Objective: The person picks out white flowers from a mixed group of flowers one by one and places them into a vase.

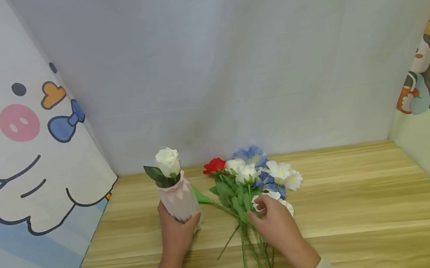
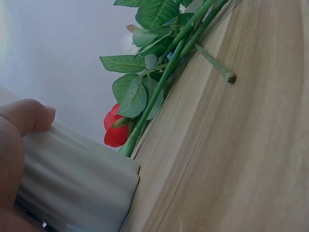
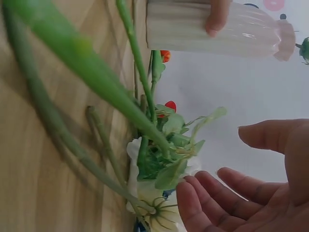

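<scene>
My left hand (image 1: 178, 232) grips a pale pink, ribbed vase (image 1: 177, 196) low on its body, thumb across the front. A white rose (image 1: 168, 161) with dark green leaves stands in the vase mouth. My right hand (image 1: 276, 222) hovers over a pile of artificial flowers, its fingers loosely bent and nothing between them. In the right wrist view, its fingertips (image 3: 190, 198) are close to green leaves (image 3: 174, 174) and a pale flower seen from behind. The pile holds a red rose (image 1: 215, 165), white flowers (image 1: 247, 174) and blue blooms (image 1: 251, 156).
Green stems (image 1: 244, 255) spread from the pile toward the front of the wooden table (image 1: 353, 206). A green bud-like piece (image 1: 201, 195) lies beside the vase. A grey-white cloth (image 1: 230, 60) hangs behind, with printed cartoon cloths at both sides.
</scene>
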### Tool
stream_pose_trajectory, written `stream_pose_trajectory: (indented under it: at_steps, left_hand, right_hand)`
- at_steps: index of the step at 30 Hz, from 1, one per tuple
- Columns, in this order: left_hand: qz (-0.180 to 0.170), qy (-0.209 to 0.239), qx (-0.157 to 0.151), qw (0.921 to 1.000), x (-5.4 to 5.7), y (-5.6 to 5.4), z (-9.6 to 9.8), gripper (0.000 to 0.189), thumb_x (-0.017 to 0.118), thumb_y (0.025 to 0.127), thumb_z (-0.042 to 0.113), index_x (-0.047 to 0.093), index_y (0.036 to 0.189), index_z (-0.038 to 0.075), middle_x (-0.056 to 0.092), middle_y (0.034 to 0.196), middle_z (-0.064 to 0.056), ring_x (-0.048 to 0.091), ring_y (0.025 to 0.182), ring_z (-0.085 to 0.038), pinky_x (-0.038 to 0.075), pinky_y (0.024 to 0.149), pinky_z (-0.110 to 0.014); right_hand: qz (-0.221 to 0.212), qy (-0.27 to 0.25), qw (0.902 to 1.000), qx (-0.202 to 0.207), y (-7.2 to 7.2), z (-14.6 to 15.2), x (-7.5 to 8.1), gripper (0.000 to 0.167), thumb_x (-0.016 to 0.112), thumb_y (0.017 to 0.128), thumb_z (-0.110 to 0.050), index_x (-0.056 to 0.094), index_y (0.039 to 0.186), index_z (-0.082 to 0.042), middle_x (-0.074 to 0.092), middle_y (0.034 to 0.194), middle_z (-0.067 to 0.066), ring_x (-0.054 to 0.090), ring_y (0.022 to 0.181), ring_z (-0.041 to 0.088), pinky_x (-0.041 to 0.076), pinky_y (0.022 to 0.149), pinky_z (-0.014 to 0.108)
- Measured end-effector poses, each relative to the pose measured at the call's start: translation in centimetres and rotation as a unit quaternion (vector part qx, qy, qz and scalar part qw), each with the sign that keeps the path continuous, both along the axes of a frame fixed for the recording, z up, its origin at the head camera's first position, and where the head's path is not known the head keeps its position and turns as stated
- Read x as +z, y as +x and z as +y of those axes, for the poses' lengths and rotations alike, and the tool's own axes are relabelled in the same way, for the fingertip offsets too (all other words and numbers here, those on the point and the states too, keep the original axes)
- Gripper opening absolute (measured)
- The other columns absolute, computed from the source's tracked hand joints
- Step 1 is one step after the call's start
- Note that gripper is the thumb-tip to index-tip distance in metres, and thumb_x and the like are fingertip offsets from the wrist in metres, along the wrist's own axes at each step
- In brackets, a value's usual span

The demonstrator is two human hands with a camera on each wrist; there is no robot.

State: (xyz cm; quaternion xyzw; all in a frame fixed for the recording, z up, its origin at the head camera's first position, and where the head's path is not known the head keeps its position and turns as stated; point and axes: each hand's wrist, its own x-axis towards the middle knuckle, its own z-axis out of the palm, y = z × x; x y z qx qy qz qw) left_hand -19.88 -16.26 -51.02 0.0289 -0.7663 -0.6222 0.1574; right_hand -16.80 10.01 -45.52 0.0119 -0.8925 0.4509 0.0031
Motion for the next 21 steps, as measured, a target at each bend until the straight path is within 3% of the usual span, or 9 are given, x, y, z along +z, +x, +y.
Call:
stream_pose_trajectory:
  at_steps: [9,14,21]
  left_hand:
    - [-0.004,0.001,0.0,1.0,-0.1,0.0,0.0,0.103,0.084,0.083,0.007,0.015,0.159,0.011,0.04,0.14,-0.018,0.045,0.122,-0.035,0.035,0.104,-0.053]
    - [-0.009,-0.006,0.003,0.9999,-0.1,0.0,0.0,0.103,0.084,0.083,0.007,0.014,0.159,0.011,0.04,0.14,-0.019,0.045,0.122,-0.035,0.035,0.104,-0.053]
    - [-0.003,-0.002,0.004,1.0,0.0,0.0,0.1,0.103,0.084,0.082,0.006,0.015,0.159,0.01,0.041,0.139,-0.019,0.046,0.121,-0.035,0.035,0.102,-0.053]
  right_hand:
    - [-0.004,0.028,0.9994,0.019,-0.2,0.0,-1.3,0.042,0.074,0.096,-0.023,0.063,0.127,0.003,0.067,0.107,0.008,0.064,0.091,0.021,0.055,0.075,0.04]
    - [-0.017,0.034,0.9989,0.025,-0.6,0.2,-2.0,0.035,0.077,0.093,-0.015,0.064,0.12,0.004,0.066,0.098,0.007,0.065,0.089,0.023,0.055,0.076,0.042]
    - [-0.015,0.025,0.9991,0.03,-0.8,0.3,-2.8,0.025,0.077,0.089,-0.008,0.067,0.11,0.001,0.059,0.084,0.002,0.056,0.073,0.017,0.05,0.067,0.037]
